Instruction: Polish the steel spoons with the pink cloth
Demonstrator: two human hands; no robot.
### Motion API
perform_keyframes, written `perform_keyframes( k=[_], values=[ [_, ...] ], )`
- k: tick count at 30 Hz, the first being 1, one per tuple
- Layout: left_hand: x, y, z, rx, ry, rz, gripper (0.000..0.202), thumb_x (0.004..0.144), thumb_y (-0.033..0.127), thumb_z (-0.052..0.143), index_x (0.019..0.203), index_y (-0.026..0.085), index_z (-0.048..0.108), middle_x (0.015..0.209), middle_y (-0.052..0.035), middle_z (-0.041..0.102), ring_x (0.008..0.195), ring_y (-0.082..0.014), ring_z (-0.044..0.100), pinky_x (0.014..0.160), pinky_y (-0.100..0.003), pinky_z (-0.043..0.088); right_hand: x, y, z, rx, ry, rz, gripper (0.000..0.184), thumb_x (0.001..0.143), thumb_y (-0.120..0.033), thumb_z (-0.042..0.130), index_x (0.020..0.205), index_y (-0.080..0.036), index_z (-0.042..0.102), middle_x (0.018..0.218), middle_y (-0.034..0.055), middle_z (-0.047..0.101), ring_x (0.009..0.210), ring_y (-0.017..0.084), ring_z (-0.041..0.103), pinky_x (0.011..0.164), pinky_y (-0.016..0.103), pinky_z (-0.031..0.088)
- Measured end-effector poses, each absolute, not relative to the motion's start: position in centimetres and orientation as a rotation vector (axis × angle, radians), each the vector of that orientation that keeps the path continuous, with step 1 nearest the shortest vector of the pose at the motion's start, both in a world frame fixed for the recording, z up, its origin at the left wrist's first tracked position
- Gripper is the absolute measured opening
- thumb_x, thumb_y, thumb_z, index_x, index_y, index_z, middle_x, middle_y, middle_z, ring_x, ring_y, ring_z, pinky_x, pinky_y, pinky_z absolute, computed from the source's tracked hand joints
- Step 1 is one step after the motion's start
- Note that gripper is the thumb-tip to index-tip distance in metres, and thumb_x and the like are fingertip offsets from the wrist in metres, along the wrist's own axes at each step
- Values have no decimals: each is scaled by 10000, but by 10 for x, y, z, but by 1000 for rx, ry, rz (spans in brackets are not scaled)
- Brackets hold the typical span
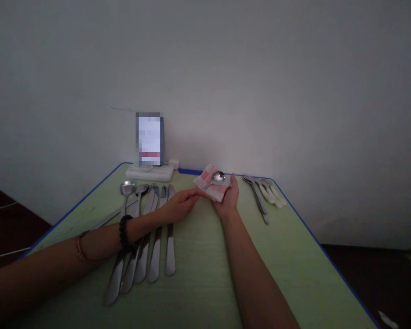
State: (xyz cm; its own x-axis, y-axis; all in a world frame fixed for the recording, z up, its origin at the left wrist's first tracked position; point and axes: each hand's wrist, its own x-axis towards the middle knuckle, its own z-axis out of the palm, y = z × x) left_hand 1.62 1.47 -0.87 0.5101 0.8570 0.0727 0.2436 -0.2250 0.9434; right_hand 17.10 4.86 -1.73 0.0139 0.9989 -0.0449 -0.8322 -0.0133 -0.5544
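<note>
Shiny silver metal spoon [215, 179] on pink-and-white cloth [220, 192].
Axis diagonal, bowl [219, 177] pointing away-right; right hand [228, 201] cupping cloth; left hand [181, 205]: grip unclear.

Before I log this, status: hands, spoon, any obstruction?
Right hand supporting pink-white cloth; left hand at metal spoon's handle. Spoon bowl over cloth, unobstructed in view.

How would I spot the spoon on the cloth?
Find the green table, then the right hand near its far edge. A pink-and-white cloth lies against that hand, and on it the shiny metal spoon, the only utensil backed by cloth.
</note>
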Motion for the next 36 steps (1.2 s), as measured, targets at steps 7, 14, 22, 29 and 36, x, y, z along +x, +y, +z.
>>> perform_keyframes(
  k=[7, 14, 22, 29, 36],
  values=[
    [16, 15, -9, 1708, 966, 756, 377, 856, 278, 370, 1091, 83, 592, 469, 87, 282, 428, -73, 273, 413, -168, 219, 182, 44, -14, -368, -341, 1414, 504, 814, -481, 312, 1010, -152, 639, 969, 78, 706, 954, 226, 626, 896, 422, 448],
    [16, 17, -14, 1730, 949, 823, 373, 854, 287, 371, 1078, 93, 598, 471, 84, 307, 423, -70, 284, 416, -168, 233, 177, 42, -7, -438, -446, 1508, 339, 782, -365, 467, 981, -154, 644, 861, 32, 718, 773, 160, 647, 731, 280, 505],
    [17, 18, -14, 1757, 950, 807, 347, 849, 250, 361, 1054, 108, 602, 483, 76, 325, 436, -81, 313, 427, -175, 270, 169, 45, -11, -553, -495, 1536, 192, 730, -247, 518, 864, -152, 616, 732, 9, 694, 597, 134, 609, 550, 232, 498],
    [17, 14, -8, 1776, 941, 686, 301, 840, 239, 371, 974, 130, 617, 484, 72, 339, 438, -79, 332, 423, -171, 261, 167, 50, -15, -735, -328, 1439, 113, 701, -159, 539, 798, -182, 593, 642, -31, 673, 542, 126, 597, 522, 234, 499],
    [17, 13, -7, 1772, 952, 667, 283, 830, 246, 382, 957, 134, 610, 485, 73, 345, 432, -76, 317, 416, -171, 243, 167, 52, -19, -740, -360, 1399, 135, 688, -181, 601, 823, -185, 597, 680, -40, 676, 586, 118, 604, 560, 231, 507]
  ],
)
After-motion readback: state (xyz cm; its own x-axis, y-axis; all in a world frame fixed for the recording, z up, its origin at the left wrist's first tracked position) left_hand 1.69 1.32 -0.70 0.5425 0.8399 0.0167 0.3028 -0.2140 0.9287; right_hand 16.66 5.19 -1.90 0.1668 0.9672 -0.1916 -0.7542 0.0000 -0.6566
